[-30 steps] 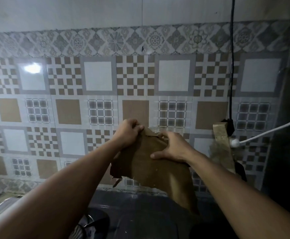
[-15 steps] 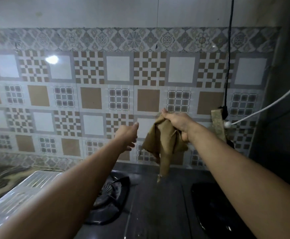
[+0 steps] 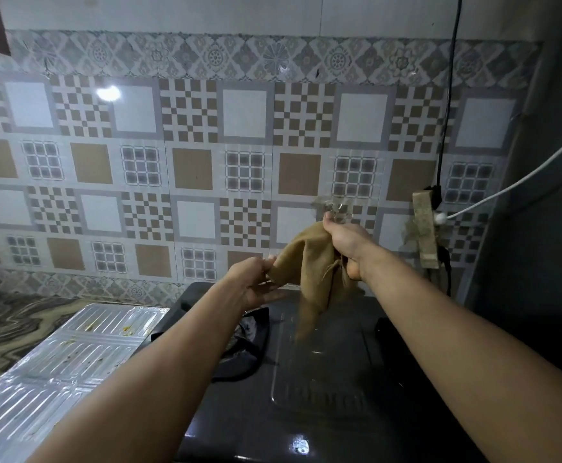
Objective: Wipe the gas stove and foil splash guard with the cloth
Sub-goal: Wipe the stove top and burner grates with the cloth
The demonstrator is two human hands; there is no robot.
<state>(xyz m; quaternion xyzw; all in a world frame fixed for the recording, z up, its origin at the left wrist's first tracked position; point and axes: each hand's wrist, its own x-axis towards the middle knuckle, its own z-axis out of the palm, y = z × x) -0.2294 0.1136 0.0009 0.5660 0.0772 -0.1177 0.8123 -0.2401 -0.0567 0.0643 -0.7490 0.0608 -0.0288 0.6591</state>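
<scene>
A: Where had we got the cloth [image 3: 309,262] at that point?

B: We held it up above the gas stove [image 3: 323,379], bunched in our right hand [image 3: 346,243], whose fingers were curled tight round its upper part, with the rest hanging down in loose folds. Our left hand [image 3: 254,284] had its fingers only loosely bent, the tips touching the cloth's lower left edge; we could not tell whether they pinched it.

A: And the foil splash guard [image 3: 72,362]?

B: It lay flat on the bench [image 3: 12,315] just left of the stove, ribbed and shiny, with yellowish specks on it. Neither it nor the stove's glass top was being touched by the cloth.

A: So how should we have gone on?

B: In our judgement, by gathering the cloth into a flat pad before lowering it, so no tail dragged over the burner [image 3: 246,342]. On the foil we judged light strokes along the ribs wiser, since thin foil would likely crumple or slide.
</scene>
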